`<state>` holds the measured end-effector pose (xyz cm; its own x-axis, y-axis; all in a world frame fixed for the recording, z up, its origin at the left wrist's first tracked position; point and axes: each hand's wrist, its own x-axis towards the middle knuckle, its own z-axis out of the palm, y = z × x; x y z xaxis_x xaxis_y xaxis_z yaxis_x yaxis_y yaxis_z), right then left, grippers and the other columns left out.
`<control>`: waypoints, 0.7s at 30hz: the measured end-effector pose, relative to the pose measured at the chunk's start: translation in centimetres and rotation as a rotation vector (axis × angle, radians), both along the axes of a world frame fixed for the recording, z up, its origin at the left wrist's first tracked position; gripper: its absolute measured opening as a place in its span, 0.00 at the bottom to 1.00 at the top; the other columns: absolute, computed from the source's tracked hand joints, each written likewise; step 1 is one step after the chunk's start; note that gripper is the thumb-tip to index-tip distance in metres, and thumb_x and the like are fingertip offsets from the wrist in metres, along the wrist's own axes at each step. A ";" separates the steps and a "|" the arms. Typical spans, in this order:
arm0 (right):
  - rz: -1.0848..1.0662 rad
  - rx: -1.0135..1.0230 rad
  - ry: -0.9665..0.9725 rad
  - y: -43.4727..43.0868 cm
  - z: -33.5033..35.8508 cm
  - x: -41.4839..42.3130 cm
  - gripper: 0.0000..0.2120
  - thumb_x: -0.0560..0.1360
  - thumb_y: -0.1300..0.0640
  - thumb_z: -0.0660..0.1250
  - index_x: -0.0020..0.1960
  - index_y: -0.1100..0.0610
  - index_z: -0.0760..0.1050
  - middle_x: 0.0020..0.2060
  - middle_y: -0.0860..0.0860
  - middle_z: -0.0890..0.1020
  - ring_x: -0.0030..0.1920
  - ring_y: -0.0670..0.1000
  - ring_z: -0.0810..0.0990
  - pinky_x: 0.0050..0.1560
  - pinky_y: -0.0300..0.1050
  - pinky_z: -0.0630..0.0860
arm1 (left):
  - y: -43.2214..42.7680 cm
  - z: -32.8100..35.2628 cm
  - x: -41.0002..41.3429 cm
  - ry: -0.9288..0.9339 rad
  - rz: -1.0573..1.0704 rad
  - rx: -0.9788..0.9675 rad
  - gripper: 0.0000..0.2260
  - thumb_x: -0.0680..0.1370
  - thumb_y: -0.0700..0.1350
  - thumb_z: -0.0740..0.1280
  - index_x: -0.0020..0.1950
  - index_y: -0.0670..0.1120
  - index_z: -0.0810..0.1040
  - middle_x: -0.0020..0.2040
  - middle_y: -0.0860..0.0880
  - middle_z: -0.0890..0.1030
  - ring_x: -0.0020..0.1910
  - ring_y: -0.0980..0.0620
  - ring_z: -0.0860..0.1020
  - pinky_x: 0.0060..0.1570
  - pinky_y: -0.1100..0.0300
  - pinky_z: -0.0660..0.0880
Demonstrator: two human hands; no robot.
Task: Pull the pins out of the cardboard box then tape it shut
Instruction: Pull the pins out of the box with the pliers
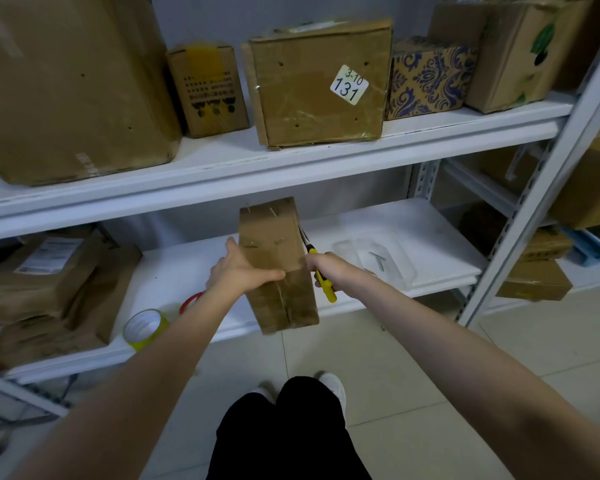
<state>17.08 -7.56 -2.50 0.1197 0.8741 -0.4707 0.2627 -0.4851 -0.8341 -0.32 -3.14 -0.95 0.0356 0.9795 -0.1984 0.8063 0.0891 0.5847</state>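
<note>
Far to my left on the lower shelf sits the roll of tape, standing on edge near the front lip, untouched, with a red ring just behind it. My left hand is spread flat against the left side of the box, thumb across its top face, steadying it. The box rests on the shelf with its long axis running away from me, its near end overhanging the edge. A few pins still stick up from the far part of the top. My right hand presses the box's right side, fingers curled around yellow-handled pliers whose tips point forward along that side. The pins lie ahead of those tips, so the right hand is the nearer one. Further right a clear tray holds pulled pins.
</note>
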 end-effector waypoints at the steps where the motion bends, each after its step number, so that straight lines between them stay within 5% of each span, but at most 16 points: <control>1: -0.009 0.007 -0.009 0.0 0.1 -0.1 0.07 0.73 0.53 0.60 0.46 0.57 0.68 0.40 0.53 0.71 0.44 0.55 0.72 0.46 0.48 0.68 | -0.2 0.0 -0.3 0.008 -0.012 0.013 0.48 0.62 0.63 0.77 0.72 0.48 0.55 0.66 0.46 0.73 0.63 0.41 0.73 0.56 0.49 0.75; 6: -0.056 0.057 -0.109 -0.3 0.7 0.1 0.07 0.75 0.54 0.61 0.46 0.58 0.66 0.37 0.52 0.69 0.37 0.52 0.69 0.34 0.44 0.63 | -0.7 -0.4 -1.0 -0.028 -0.079 0.186 0.36 0.60 0.68 0.74 0.62 0.52 0.72 0.57 0.54 0.79 0.57 0.48 0.78 0.52 0.53 0.77; 9: -0.053 0.109 -0.273 -0.5 0.8 0.5 0.10 0.70 0.50 0.62 0.41 0.57 0.66 0.40 0.54 0.70 0.35 0.53 0.70 0.32 0.41 0.63 | -0.7 -0.6 -0.3 0.027 -0.054 0.258 0.38 0.61 0.68 0.73 0.65 0.51 0.69 0.55 0.54 0.79 0.57 0.48 0.79 0.48 0.56 0.76; 13: 0.063 0.152 -0.693 -0.7 0.9 1.1 0.24 0.71 0.46 0.63 0.60 0.60 0.68 0.56 0.57 0.69 0.57 0.59 0.72 0.47 0.47 0.69 | 0.1 -0.5 -0.5 -0.061 -0.061 0.197 0.43 0.59 0.67 0.75 0.67 0.50 0.65 0.61 0.50 0.78 0.61 0.47 0.75 0.57 0.51 0.75; 18: 0.197 0.237 -1.037 -1.3 2.5 1.0 0.27 0.72 0.44 0.64 0.63 0.61 0.67 0.59 0.57 0.71 0.61 0.59 0.71 0.54 0.50 0.70 | 1.1 0.0 -0.9 0.161 -0.165 0.125 0.45 0.60 0.66 0.75 0.71 0.49 0.64 0.71 0.46 0.61 0.72 0.42 0.59 0.68 0.48 0.64; 21: 0.277 0.234 -1.149 -1.4 3.1 0.7 0.29 0.73 0.42 0.63 0.64 0.61 0.67 0.59 0.58 0.71 0.61 0.59 0.70 0.56 0.50 0.69 | 2.0 -0.1 -1.0 0.164 -0.207 0.128 0.47 0.58 0.68 0.75 0.71 0.49 0.65 0.72 0.47 0.64 0.72 0.44 0.60 0.68 0.47 0.65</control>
<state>17.75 -8.93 0.62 0.1597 0.9864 -0.0385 0.9810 -0.1629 -0.1051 -1.28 -1.18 -1.06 0.2153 0.9721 -0.0933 0.8841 -0.1535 0.4413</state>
